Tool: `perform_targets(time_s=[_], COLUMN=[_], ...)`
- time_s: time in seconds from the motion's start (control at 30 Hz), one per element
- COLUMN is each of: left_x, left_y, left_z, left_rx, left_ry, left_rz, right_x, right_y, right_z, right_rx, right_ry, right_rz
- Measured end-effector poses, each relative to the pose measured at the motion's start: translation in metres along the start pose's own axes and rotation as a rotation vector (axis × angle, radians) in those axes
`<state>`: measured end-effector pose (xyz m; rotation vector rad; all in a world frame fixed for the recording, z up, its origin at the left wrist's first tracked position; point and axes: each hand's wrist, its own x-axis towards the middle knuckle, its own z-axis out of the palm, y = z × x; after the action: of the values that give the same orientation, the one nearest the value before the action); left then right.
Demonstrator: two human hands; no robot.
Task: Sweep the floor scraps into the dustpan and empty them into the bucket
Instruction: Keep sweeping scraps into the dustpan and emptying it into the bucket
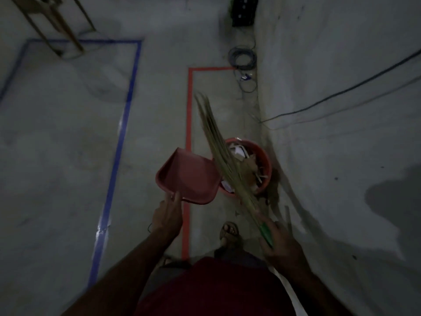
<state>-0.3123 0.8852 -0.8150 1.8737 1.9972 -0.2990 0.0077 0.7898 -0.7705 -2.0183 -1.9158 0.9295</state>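
on the floor by the wall, dustpan at the bucket.
my right hand (276, 238) grips the broom (224, 160); my left hand (168, 216) pinches the dustpan (188, 176), beside the bucket (265, 156) rim. tilted too early, scraps could spill along the orange tape (188, 124).

The dustpan (189, 176) is looking like smooth red plastic with a dull sheen, and the bucket (265, 166) on its right is showing the same plastic, orange-red. The broom (218, 147) is made of dry, stiff straw-coloured fibres, bound at the near end in a glossy green plastic grip (266, 233). Pale scraps (239, 153) in the bucket are looking like paper, though the dim light is blurring them. The floor (68, 144) is appearing as matt grey concrete, rough and stained, carrying smooth blue tape (118, 142) and red tape (188, 124).
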Motion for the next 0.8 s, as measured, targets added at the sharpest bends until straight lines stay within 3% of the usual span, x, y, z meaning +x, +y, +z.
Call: perform_targets(time_s=[0.47,0.8], left_x=[-0.108,-0.189], left_y=[-0.259,-0.406], left_z=[-0.054,-0.037], left_rx=[-0.100,-0.419], left_ry=[0.326,0.507], left_rz=[-0.425,-0.905], right_x=[0.075,0.103], right_y=[-0.261,-0.449], right_z=[0.108,0.209], right_rx=[-0.222,-0.335], right_ry=[-0.070,-0.205], right_rz=[-0.539,-0.879])
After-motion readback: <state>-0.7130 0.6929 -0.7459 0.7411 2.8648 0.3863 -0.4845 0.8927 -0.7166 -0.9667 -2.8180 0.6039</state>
